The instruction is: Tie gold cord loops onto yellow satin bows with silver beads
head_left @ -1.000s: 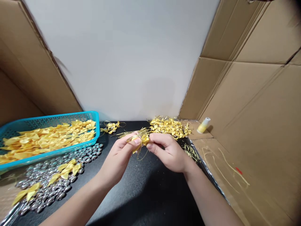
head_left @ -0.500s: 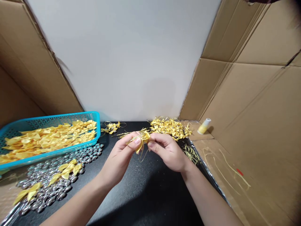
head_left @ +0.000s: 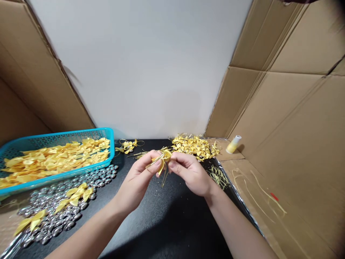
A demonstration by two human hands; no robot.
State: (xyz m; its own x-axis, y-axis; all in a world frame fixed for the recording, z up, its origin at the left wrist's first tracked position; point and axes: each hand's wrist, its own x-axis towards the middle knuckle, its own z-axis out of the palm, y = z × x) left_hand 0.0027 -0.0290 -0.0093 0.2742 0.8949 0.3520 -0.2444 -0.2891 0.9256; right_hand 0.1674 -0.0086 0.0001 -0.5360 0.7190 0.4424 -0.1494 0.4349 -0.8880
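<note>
My left hand (head_left: 144, 171) pinches a yellow ribbon bow (head_left: 166, 156) between thumb and fingers, above the black tabletop (head_left: 151, 219). Thin gold strands stick out over its thumb, and a fine loop hangs below the bow. My right hand (head_left: 190, 172) is closed at the bow's right side, thumb against forefinger. What lies between those fingertips is mostly hidden; it looks like the bow's edge or its thin cord. Just behind the hands lie loose gold ties (head_left: 140, 154) and a heap of tied yellow bows (head_left: 194, 145).
On the left stands a turquoise basket (head_left: 111, 144) of yellow bows. Silver beads (head_left: 61, 219) spread before it, with loose bows (head_left: 78, 194) on top. Cord scraps (head_left: 219, 177) lie at right, near a spool of yellow thread (head_left: 233, 144). Cardboard walls (head_left: 296, 118) flank the table.
Both hands stay nearly in place. The bow has turned slightly between the fingers, and the wide loop under it has drawn into a narrow hanging strand.
</note>
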